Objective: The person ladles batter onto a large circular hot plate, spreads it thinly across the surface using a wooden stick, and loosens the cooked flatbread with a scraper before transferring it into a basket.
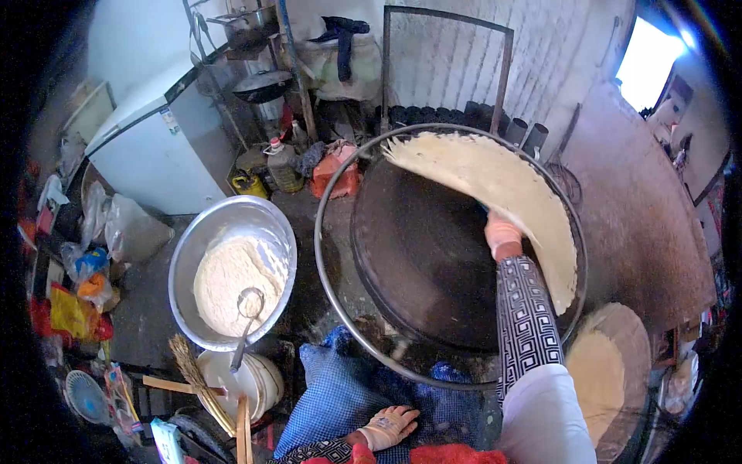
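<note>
A large round black griddle (417, 240) stands in front of me inside a metal ring (321, 255). Pale batter (495, 174) covers its far and right side in a thin curved band with a ragged outer edge. At the inner edge of the batter, my right hand (504, 232) is closed on what looks like a scraper; only a small bluish bit shows past the fingers. Below, my left hand (389, 427) lies with fingers apart on blue checked cloth (340, 387), holding nothing. Both hands wear light gloves.
Left of the griddle, a metal basin (179, 271) holds thick batter and a ladle (246, 325). A white bucket (270, 379) with a straw brush (189, 367) stands below. Finished flatbread (597, 379) lies at lower right. A white freezer (154, 147) and an oil jug (284, 166) stand behind.
</note>
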Demonstrator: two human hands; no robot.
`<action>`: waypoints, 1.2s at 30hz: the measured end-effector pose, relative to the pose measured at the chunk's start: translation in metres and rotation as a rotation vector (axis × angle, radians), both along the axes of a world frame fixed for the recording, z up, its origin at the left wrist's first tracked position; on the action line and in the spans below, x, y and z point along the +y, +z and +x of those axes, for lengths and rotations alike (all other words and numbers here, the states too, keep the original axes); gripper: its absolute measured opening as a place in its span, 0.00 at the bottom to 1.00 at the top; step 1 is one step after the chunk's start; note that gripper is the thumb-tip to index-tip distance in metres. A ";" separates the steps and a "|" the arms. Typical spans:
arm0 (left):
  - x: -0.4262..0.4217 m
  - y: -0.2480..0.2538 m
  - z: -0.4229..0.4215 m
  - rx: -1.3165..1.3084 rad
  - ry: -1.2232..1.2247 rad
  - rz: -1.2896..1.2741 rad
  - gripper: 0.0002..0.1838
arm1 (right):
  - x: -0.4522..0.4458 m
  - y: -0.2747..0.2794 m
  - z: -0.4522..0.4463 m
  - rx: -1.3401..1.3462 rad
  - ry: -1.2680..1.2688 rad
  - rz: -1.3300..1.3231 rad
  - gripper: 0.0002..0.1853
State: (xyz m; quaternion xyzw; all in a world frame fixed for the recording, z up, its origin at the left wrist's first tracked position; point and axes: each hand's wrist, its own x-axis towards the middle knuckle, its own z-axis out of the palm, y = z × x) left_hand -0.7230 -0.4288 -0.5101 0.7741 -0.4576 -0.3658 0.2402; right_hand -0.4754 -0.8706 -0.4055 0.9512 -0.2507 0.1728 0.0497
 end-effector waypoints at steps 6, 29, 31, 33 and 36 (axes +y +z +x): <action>-0.007 -0.012 -0.014 -0.041 -0.111 0.113 0.26 | -0.047 -0.032 -0.124 0.012 0.010 -0.111 0.16; -0.046 0.028 -0.080 -0.495 -0.284 -0.005 0.13 | 0.344 -0.177 -0.978 -0.326 -1.525 0.387 0.24; -0.054 0.052 -0.091 -0.532 -0.348 0.053 0.13 | 0.308 -0.185 -0.982 -0.567 -1.639 0.303 0.23; -0.062 0.083 -0.106 -0.525 -0.363 0.077 0.12 | 0.284 -0.240 -1.008 -0.589 -1.557 0.266 0.25; -0.063 0.102 -0.118 -0.535 -0.282 -0.429 0.11 | 0.261 -0.283 -0.984 0.202 -1.527 0.119 0.32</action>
